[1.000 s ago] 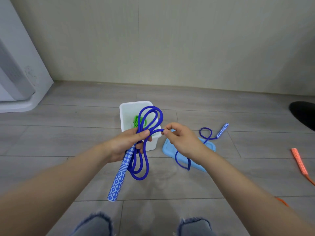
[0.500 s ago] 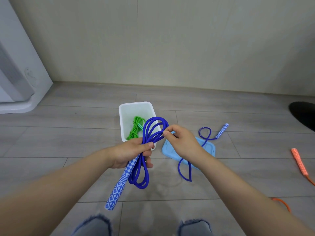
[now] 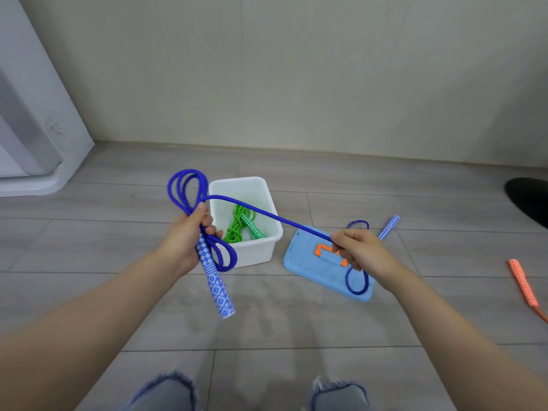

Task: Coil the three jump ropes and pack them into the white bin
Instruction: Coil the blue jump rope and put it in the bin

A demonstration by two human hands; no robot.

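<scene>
My left hand grips several coiled loops of the blue jump rope together with one patterned blue handle, which points down. A straight stretch of that rope runs right to my right hand, which pinches it above the blue lid. Below that hand the rope hangs in a loop, and its far handle lies on the floor. The white bin stands between my hands on the floor, with the coiled green jump rope inside. An orange jump rope lies at the right edge.
A light blue lid with an orange latch lies right of the bin. A white appliance stands at the back left, a wall runs behind, and a dark object is at the far right. My knees in jeans show below.
My hands have drawn apart: the left moved left with the coil, the right slid along the rope to the right, pulling a length taut over the bin.
</scene>
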